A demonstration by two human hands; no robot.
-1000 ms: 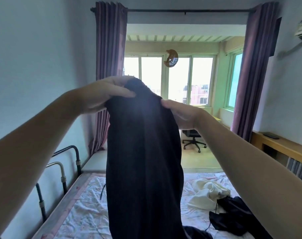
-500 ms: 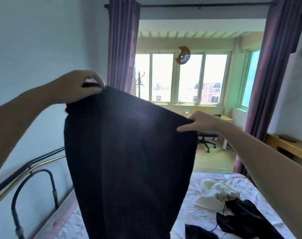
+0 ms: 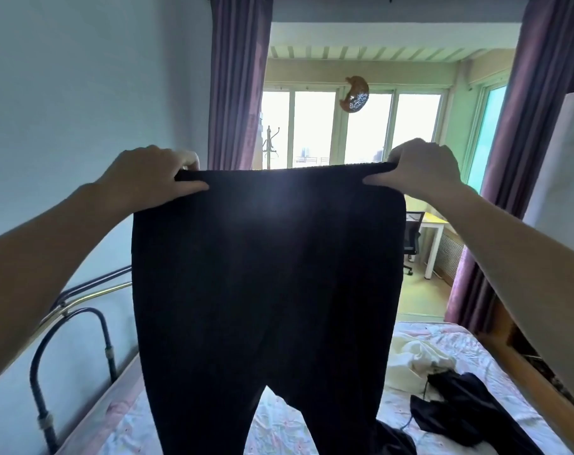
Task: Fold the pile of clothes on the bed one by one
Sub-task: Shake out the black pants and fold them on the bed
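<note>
Holding black trousers up by waistband, spread flat in air above bed, both legs hanging straight, probably to line up seams before first fold. Left hand pinching left waistband corner, thumb in front, fingers curled behind; right hand pinching right corner same way. Counting what is waiting on sheet: one cream garment, one dark garment, another dark scrap showing low behind trouser leg.

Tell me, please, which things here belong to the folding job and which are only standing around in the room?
Belong to the job:
black trousers, held up by left hand and right hand
cream garment
dark garment
bed

Just there:
office chair
purple curtains
coat stand
</note>
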